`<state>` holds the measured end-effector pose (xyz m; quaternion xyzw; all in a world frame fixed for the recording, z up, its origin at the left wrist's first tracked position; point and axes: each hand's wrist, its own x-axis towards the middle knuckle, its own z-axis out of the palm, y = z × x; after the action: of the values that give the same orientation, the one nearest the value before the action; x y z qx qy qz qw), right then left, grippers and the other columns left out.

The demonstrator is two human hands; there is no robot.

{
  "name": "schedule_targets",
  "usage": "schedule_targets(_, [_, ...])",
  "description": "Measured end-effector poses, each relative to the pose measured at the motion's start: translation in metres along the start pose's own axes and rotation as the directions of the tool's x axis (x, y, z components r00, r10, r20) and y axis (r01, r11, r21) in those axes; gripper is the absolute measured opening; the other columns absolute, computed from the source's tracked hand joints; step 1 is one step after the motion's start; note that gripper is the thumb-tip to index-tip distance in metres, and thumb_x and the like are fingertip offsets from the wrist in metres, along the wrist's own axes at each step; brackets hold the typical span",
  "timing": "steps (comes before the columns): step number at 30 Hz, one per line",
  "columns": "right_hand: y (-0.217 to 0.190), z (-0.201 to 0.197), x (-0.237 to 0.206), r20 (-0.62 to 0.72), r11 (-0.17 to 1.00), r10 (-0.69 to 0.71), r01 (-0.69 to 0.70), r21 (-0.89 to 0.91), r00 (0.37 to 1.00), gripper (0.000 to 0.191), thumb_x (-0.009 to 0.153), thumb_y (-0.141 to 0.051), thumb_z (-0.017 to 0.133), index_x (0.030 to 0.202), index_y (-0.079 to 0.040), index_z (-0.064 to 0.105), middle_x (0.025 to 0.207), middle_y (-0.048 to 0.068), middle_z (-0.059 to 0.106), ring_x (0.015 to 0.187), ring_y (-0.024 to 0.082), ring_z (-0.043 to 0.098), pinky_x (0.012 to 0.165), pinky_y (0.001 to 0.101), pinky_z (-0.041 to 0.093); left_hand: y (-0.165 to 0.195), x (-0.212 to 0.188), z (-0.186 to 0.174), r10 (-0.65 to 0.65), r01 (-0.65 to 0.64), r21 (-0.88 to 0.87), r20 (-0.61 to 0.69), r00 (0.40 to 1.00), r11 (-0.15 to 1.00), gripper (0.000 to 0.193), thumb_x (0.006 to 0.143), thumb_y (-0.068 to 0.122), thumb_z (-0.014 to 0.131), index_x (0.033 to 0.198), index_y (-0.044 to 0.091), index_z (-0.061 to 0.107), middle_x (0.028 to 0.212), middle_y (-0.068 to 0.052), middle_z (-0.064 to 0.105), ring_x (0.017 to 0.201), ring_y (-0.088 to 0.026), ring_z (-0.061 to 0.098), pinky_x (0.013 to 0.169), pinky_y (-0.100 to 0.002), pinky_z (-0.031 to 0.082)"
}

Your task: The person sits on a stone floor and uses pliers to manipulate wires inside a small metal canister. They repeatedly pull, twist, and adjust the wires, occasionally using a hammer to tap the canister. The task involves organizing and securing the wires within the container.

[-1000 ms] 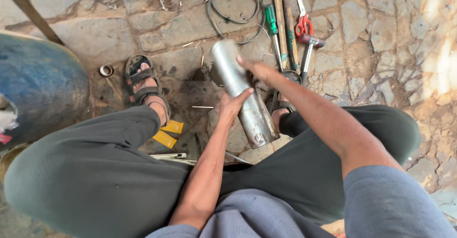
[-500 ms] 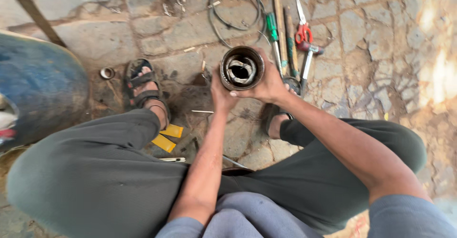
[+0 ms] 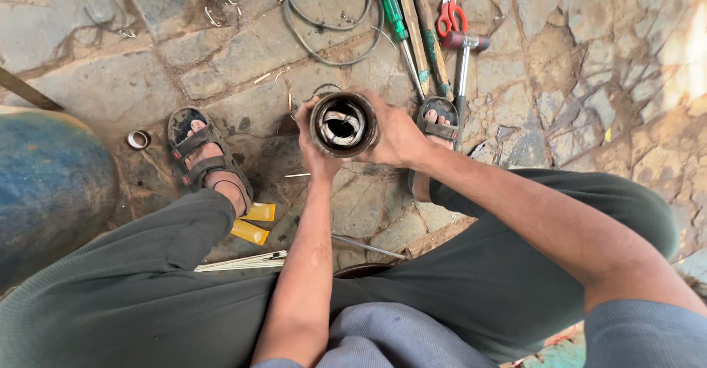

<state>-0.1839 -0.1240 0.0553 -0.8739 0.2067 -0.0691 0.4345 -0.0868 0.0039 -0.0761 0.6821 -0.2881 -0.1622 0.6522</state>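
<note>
I hold a metal cylinder [image 3: 343, 124] upright between my knees, its open end facing the camera. Shiny curved metal parts show inside its dark bore. My left hand [image 3: 312, 149] grips its left side and my right hand [image 3: 395, 134] wraps its right side. Both hands hover over the stone floor between my two sandalled feet [image 3: 207, 161].
On the stone floor beyond lie a green-handled screwdriver [image 3: 398, 19], red-handled scissors [image 3: 447, 9], a hammer [image 3: 462, 51], a wooden stick and a loop of wire [image 3: 324, 15]. A small metal ring [image 3: 138, 140] and a blue drum [image 3: 44, 191] are at the left. Yellow pieces [image 3: 252, 222] lie by my left foot.
The cylinder went from lying tilted, side on, to standing end-on toward the camera. Both hands shifted to grip its rim end and have since stayed nearly still.
</note>
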Motion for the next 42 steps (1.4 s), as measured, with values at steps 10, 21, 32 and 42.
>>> schedule_targets(10, [-0.018,0.011,-0.008,0.227,0.998,-0.019,0.03,-0.046,0.974,0.12,0.059,-0.041,0.1,0.152,-0.007,0.032,0.133,0.025,0.063,0.118,0.044,0.065,0.099,0.0482,0.054,-0.015,-0.023,-0.011,-0.114,0.092,-0.277,-0.063,0.991,0.956,0.081,0.089,0.042,0.087,0.149,0.009,0.044,0.15,-0.009,0.052,0.142,-0.023,0.05,0.128,-0.04,0.038])
schedule_targets(21, [-0.027,0.03,-0.02,0.327,0.99,-0.052,0.092,-0.109,0.944,0.128,0.064,-0.063,0.094,0.151,0.0,0.024,0.158,0.029,0.033,0.135,0.049,0.046,0.104,0.0551,0.042,-0.019,-0.03,-0.025,-0.386,0.359,-0.757,0.153,0.91,0.546,0.057,0.097,0.02,0.075,0.144,0.005,0.047,0.134,-0.017,0.061,0.119,-0.026,0.065,0.109,-0.044,0.054])
schedule_targets(32, [-0.028,0.044,-0.033,0.286,0.991,-0.127,0.133,-0.002,0.95,0.115,0.07,-0.061,0.088,0.152,-0.004,0.031,0.162,0.021,0.034,0.151,0.041,0.034,0.12,0.0496,0.039,-0.026,-0.041,-0.041,-0.348,0.403,-0.721,0.235,0.908,0.564,0.054,0.098,0.019,0.075,0.144,0.013,0.047,0.137,-0.015,0.059,0.119,-0.026,0.066,0.11,-0.045,0.056])
schedule_targets(42, [-0.025,0.04,-0.035,0.293,0.987,-0.115,0.141,-0.071,0.949,0.119,0.069,-0.06,0.088,0.149,0.003,0.027,0.161,0.027,0.03,0.145,0.046,0.039,0.113,0.0561,0.04,-0.058,-0.032,-0.03,-0.097,0.199,-0.651,0.189,0.977,0.732,0.052,0.098,0.018,0.075,0.143,0.019,0.049,0.141,-0.011,0.056,0.12,-0.026,0.066,0.113,-0.047,0.057])
